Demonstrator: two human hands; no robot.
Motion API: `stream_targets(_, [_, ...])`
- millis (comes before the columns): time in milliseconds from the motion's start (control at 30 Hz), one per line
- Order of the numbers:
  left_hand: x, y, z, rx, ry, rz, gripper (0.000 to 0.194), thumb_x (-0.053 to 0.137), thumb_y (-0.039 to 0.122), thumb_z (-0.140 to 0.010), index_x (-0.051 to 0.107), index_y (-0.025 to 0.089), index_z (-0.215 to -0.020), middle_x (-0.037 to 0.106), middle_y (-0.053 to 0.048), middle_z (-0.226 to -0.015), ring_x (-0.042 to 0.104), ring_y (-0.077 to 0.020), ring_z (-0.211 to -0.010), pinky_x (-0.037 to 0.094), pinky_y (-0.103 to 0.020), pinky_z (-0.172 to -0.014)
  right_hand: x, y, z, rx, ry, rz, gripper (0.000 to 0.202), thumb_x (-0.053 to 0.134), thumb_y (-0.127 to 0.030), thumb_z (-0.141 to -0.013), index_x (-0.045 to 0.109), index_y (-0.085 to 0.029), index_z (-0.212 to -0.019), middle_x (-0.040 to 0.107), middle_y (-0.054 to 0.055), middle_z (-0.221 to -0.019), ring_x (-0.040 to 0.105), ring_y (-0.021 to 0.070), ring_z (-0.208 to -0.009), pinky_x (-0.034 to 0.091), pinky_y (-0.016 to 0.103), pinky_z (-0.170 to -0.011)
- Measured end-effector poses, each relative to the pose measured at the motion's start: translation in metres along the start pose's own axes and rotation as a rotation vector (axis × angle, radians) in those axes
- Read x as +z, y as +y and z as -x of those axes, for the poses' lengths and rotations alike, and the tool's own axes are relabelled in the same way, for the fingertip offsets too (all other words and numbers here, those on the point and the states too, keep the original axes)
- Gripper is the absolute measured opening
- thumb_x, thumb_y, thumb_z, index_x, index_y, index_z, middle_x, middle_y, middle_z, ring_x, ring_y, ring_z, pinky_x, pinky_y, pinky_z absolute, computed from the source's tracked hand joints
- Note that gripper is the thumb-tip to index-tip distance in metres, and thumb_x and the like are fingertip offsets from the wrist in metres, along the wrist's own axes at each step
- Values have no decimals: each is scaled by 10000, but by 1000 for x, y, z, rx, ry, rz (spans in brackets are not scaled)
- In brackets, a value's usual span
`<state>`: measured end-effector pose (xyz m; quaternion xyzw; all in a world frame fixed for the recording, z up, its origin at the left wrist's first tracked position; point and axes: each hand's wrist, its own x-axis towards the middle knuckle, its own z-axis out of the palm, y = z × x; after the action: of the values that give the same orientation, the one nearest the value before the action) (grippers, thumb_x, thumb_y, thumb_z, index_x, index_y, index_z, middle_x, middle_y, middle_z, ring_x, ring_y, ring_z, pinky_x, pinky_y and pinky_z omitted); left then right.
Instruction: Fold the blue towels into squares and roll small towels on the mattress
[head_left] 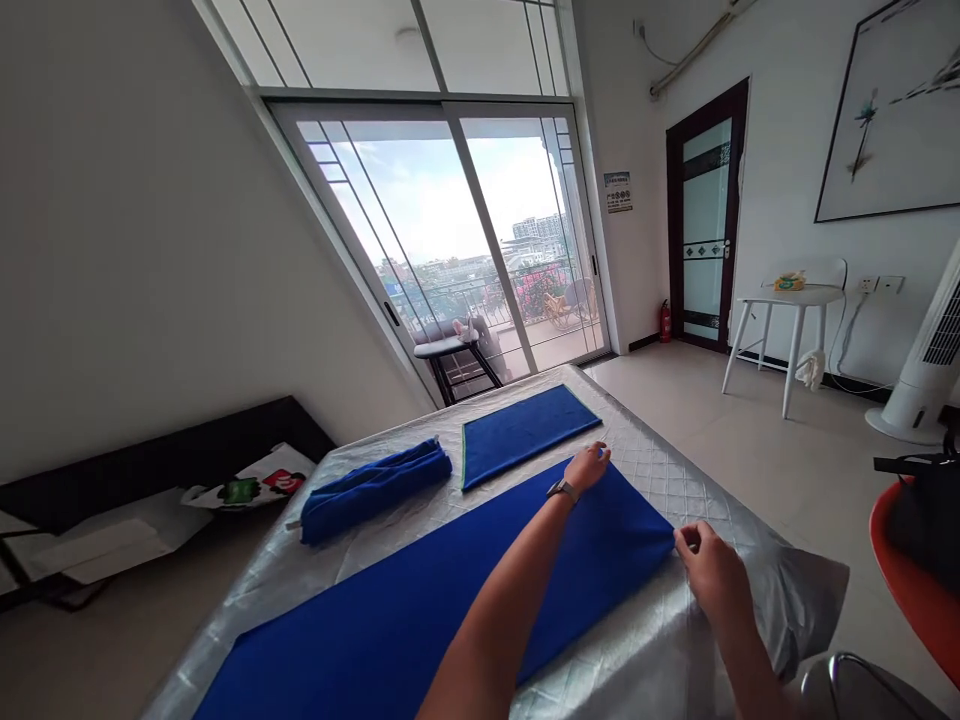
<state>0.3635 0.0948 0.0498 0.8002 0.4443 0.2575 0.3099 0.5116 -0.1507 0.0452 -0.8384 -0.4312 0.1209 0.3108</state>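
Observation:
A long blue cloth [420, 600] lies spread flat over the silver quilted cover of the table [660, 480]. My left hand [589, 466], with a watch on the wrist, has its fingers closed at the cloth's far right corner. At the near right corner, my right hand [711, 568] pinches the cloth between thumb and fingers, and small creases run inward from there. Beyond my left hand lies a folded blue cloth [529, 432] with a green edge. A bundled blue cloth [375, 488] rests to its left.
White bags [255, 478] lie on a black shelf at the left. A white chair [791, 295] holding a tissue pack stands by the right wall, near a white tower fan [926, 350]. A red chair [911, 570] is close on the right. Behind the table is a sliding glass door [465, 230].

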Motion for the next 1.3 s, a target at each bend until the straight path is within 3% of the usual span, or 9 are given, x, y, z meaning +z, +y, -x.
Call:
stream_targets(167, [30, 9, -48, -100, -45, -170, 325, 632, 382, -935, 607, 205, -1206, 624, -80, -1251, 622, -239, -1086, 543, -467, -911, 6, 8, -1, -24, 48, -162, 168, 497, -376, -858, 600, -283, -764, 767, 9, -765, 727, 221, -738, 503, 302, -665])
stream_targets(300, [36, 6, -63, -155, -44, -217, 205, 643, 246, -890, 661, 134, -1061, 648, -167, -1208, 606, -272, -1147, 469, -411, -974, 6, 6, 0, -5, 93, -237, 200, 503, -430, -837, 590, -289, -724, 754, 2, -722, 716, 217, -692, 509, 304, -656])
stream_targets(367, [36, 4, -66, -173, -31, -188, 138, 634, 165, -846, 684, 133, -971, 679, -193, -1152, 610, -287, -1157, 453, -369, -963, 4, 4, 1, 1, 121, -264, 255, 492, -492, -828, 582, -289, -703, 743, 12, -704, 705, 222, -674, 511, 313, -651])
stream_targets(500, [33, 5, -71, -192, 20, -42, 136, 616, 162, -825, 717, 164, -916, 745, -136, -1014, 658, -252, -1065, 482, -318, -890, -7, 1, 4, -32, 191, -342, 436, 429, -669, -828, 587, -280, -708, 727, 45, -704, 683, 232, -659, 513, 323, -616])
stream_targets(700, [7, 15, -67, -152, 68, 308, 197, 662, 255, -820, 754, 123, -932, 750, -73, -782, 707, -176, -718, 557, -282, -694, -35, -13, 17, -106, 212, -484, 534, 445, -710, -848, 661, -252, -1018, 741, 63, -894, 699, 223, -770, 563, 314, -685])
stream_targets(800, [-28, 13, -48, -101, 93, 439, 225, 727, 296, -782, 760, 109, -903, 752, -87, -794, 707, -163, -700, 578, -282, -700, -38, -36, 33, -231, 163, -479, 477, 430, -659, -900, 686, -270, -1000, 724, 71, -1002, 696, 230, -888, 577, 307, -690])
stream_targets(933, [-95, -14, -4, -64, 132, 523, 305, 816, 369, -703, 758, 123, -874, 752, -77, -774, 704, -156, -681, 588, -281, -696, -14, -93, 65, -602, 70, -489, 313, 426, -453, -997, 692, -289, -992, 693, 30, -947, 691, 182, -872, 577, 276, -751])
stream_targets(1100, [-196, -82, 78, -134, 278, 477, 370, 867, 428, -603, 746, 140, -800, 740, -49, -696, 691, -167, -627, 589, -301, -651, 37, -187, 123, -986, -159, -541, 252, 435, -199, -1011, 656, -290, -1092, 651, 8, -947, 668, 135, -820, 552, 228, -736])
stream_targets(1300, [-321, -162, 193, -281, 468, 295, 384, 782, 443, -676, 735, 131, -896, 765, -67, -787, 710, -187, -736, 573, -296, -705, 100, -290, 207, -1261, -387, -422, 263, 571, -74, -919, 673, -259, -1076, 667, 4, -952, 648, 150, -854, 541, 248, -789])
